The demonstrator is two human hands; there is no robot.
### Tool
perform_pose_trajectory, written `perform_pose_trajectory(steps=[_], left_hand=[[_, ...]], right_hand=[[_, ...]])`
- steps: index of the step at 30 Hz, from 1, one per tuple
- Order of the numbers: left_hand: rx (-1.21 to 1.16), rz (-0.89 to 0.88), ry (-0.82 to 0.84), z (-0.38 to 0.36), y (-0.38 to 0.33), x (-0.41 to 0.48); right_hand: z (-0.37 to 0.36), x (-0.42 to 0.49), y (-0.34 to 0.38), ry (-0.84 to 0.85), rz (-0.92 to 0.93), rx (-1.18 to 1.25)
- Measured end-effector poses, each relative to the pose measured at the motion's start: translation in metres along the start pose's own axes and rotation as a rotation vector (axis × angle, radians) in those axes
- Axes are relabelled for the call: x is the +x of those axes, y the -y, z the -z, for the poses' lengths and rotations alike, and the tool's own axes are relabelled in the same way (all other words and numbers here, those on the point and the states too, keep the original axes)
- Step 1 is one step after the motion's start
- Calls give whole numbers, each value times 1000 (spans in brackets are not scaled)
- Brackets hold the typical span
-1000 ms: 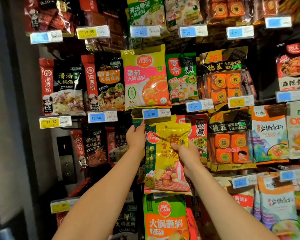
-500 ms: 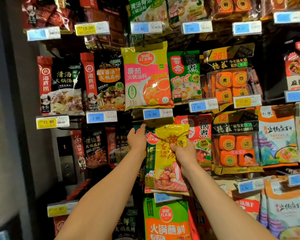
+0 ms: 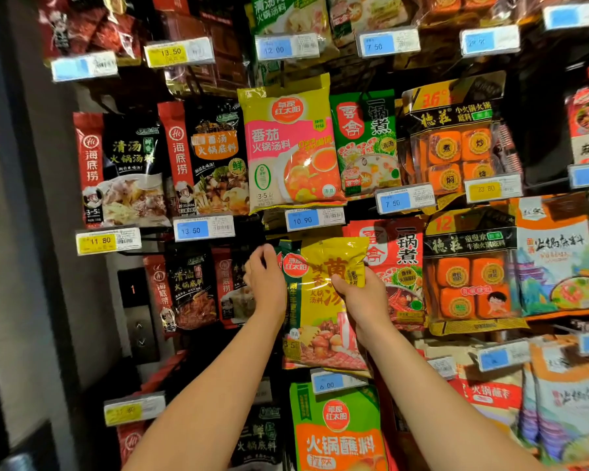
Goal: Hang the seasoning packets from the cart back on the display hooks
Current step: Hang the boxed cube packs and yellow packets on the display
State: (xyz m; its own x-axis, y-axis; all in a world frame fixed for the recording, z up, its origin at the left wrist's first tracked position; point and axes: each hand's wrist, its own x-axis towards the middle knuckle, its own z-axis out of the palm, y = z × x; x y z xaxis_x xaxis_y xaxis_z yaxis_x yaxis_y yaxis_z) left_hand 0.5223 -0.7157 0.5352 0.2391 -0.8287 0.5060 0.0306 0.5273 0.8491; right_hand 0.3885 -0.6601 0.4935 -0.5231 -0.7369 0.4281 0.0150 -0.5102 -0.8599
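Below the 10.90 price tag [image 3: 315,219], left hand [image 3: 265,283] curls its fingers at the yellow seasoning packet's [image 3: 323,311] upper left edge. Right hand [image 3: 363,300] pinches the packet's folded top right, against the hanging display.

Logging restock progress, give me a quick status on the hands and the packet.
Right hand grips yellow packet at its upper right. Left hand at its left edge, grip unclear. Packet up under the 10.90 price tag; hook hidden. Nothing blocking.
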Motion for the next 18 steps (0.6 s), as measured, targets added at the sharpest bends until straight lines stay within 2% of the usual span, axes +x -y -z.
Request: perform_pose_trajectory(steps=[2, 4, 7, 14, 18], left_hand=[[53, -137, -59, 8, 3, -8], [48, -194, -9, 12, 4, -12], [12, -83, 153, 15, -6, -13], [-25, 49, 231, 20, -14, -12], [-111, 20, 235, 21, -18, -20]], right_hand=[[2, -4, 4, 15, 1, -21], [2, -8, 9, 37, 11, -35], [-2, -13, 16, 89, 9, -61], [-6, -28, 18, 71, -30, -61], [-10, -40, 15, 45, -17, -95]])
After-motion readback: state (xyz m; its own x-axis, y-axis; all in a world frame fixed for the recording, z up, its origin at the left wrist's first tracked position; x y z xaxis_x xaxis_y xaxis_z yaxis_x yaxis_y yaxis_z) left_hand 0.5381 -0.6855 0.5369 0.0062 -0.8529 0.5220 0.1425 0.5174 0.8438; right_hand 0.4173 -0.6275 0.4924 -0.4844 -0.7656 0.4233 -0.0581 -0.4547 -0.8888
